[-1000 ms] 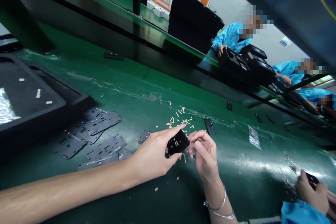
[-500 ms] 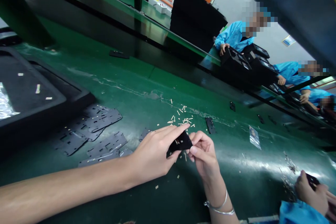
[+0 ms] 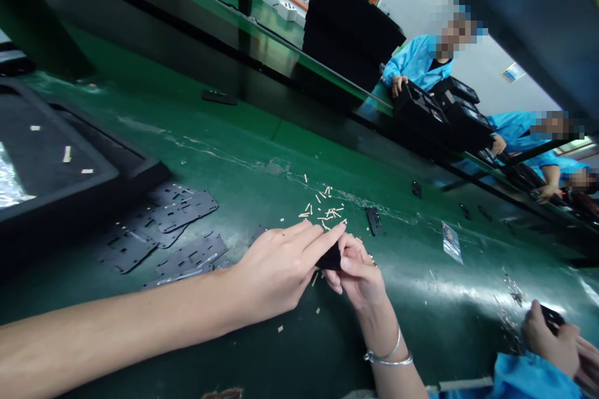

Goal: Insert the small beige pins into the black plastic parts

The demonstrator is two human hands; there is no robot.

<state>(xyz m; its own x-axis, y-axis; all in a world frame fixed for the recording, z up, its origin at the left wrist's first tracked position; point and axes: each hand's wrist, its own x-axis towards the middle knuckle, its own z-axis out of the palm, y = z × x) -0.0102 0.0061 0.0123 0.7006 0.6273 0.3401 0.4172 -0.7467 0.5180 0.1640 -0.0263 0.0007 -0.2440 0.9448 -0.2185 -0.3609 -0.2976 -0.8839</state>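
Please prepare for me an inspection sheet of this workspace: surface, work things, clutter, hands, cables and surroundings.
Surface: green bench top, with whitish scuff marks.
Work things: one black part, mostly covered by fingers; overlapping dark plates beside the black tray.
Clutter: small pale strips scattered just beyond the hands; a small plastic bag farther right.
Hands: left hand and right hand both hold the black part; bracelet on the right wrist.
Cables: nothing seen on the bench top.
Surroundings: co-workers in blue sleeves across the bench, near black boxes; a co-worker's hand at right holds a dark piece.
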